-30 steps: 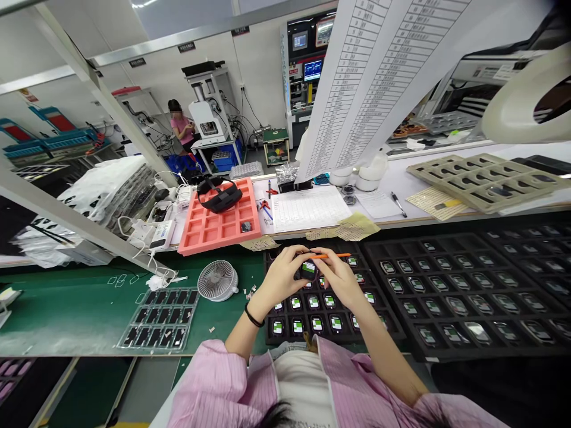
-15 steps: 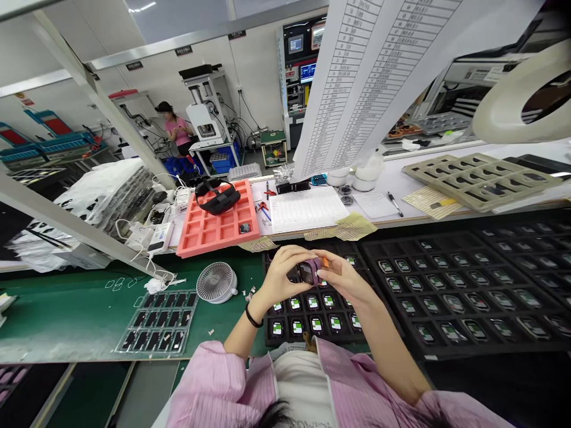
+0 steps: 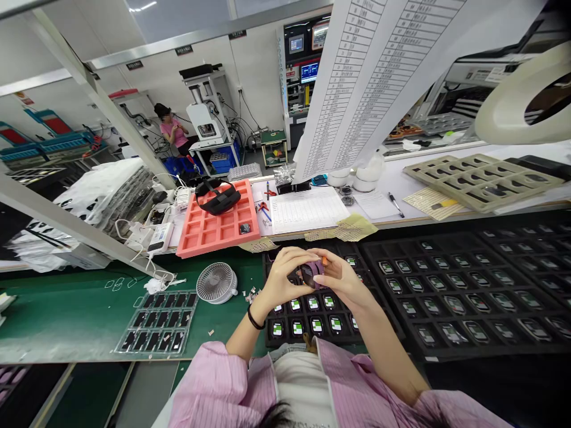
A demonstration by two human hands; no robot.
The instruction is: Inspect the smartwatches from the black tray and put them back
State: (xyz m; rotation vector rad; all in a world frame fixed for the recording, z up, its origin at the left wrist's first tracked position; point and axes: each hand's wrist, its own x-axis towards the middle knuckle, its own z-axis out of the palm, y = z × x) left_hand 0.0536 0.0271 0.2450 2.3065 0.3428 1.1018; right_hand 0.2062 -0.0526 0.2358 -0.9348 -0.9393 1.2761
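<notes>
The left grip (image 3: 283,279) and the right grip (image 3: 341,282) are clasping a square smartwatch (image 3: 308,274) between them, just above a black tray (image 3: 269,312).

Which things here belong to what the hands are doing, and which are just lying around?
In use: left hand, right hand, purple-cased square screen device between them, orange stick, black compartment tray of green-screened devices beneath.
Lying about: white round desk fan, salmon-pink foam tray, black padded strap.
</notes>
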